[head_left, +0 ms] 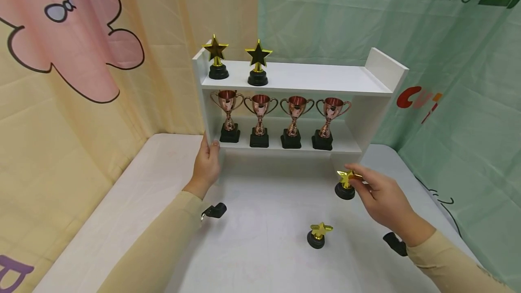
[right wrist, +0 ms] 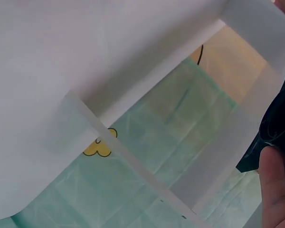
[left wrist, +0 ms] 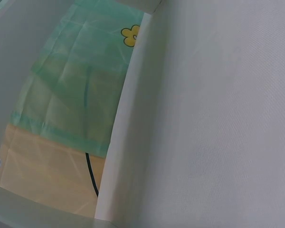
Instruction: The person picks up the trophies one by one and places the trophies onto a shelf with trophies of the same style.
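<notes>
My left hand grips the lower left side panel of a white two-tier shelf, thumb on its front edge. My right hand pinches a gold star trophy by its star, in front of the shelf's lower right end. In the right wrist view, the trophy's round black base shows beside my thumb. Another star trophy is on the white table. On the top board stand two star trophies, one at the left end and one beside it.
Several rose-gold two-handled trophy cups stand in a row on the lower board. A side wall rises at the top board's right end. Printed curtains hang behind the table. A dark cord runs along the right.
</notes>
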{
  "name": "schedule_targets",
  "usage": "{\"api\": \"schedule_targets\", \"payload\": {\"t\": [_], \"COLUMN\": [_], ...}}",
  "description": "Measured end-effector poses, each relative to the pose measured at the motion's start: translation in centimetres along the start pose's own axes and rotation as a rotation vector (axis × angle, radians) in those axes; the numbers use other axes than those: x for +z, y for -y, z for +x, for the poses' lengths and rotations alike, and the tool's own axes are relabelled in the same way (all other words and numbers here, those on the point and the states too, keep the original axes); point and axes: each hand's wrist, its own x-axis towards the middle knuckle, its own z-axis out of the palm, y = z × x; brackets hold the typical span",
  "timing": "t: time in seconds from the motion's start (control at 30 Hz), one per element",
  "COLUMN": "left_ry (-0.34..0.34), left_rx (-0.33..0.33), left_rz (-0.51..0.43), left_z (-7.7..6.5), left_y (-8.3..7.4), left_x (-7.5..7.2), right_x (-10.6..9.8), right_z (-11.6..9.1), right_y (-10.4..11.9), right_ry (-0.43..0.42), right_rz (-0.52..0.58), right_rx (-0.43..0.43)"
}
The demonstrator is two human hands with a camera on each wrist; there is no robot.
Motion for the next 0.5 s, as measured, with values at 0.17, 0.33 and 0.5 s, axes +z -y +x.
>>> {"api": "schedule_targets", "payload": {"t": [0.17,0.33,0.5], "left_ry": [0.005,0.003,0.001], "left_rx": [-0.021,-0.019,-0.020], "left_rz": [0.003,0.002,0.003], "left_z": [-0.1,0.0,0.0], "left_y": [-0.1,-0.1,-0.1], "left_x": [-0.1,-0.1,0.0], "right_x": [-0.2,-0.4,-0.7], "right_z": [0.8,1.7,2.5], "right_y": [0.2,0.6,0.9], "right_ry": [-0.041,-0.065,-0.086], "right_rz": [0.008,0.026,0.039], "right_rx": [-0.047,-0.077,-0.095]}}
